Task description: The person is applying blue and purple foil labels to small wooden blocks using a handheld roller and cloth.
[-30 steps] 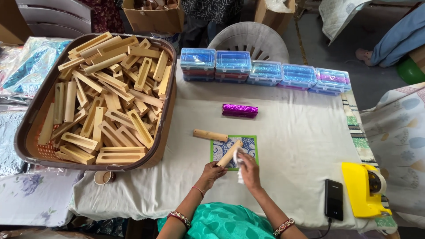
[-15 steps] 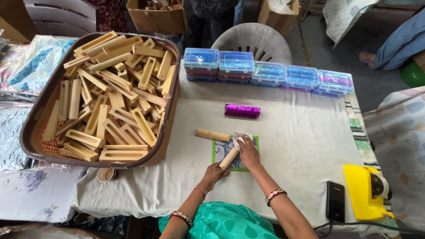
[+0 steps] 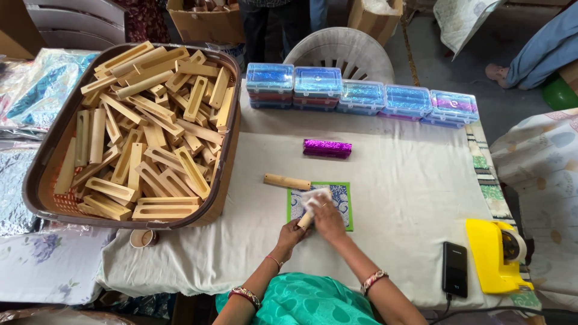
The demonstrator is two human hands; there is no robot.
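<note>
White-clothed table (image 3: 385,198), brown basket (image 3: 45,156) of wooden blocks at 10 o'clock. Left hand (image 3: 291,233) is clamped on the near end of a small wooden stick (image 3: 306,219), and right hand (image 3: 328,218) presses a white cloth (image 3: 316,197) on it over the green mat (image 3: 346,207). Stick looks light, stiff and smooth, so grab an end.

Left hand (image 3: 291,233) curled, right hand (image 3: 328,218) palm-down, seemingly pressing, forearms converging, bangled wrists

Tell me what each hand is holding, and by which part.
The left hand grips the near end of a wooden stick. The right hand presses a white cloth on its upper part.
</note>
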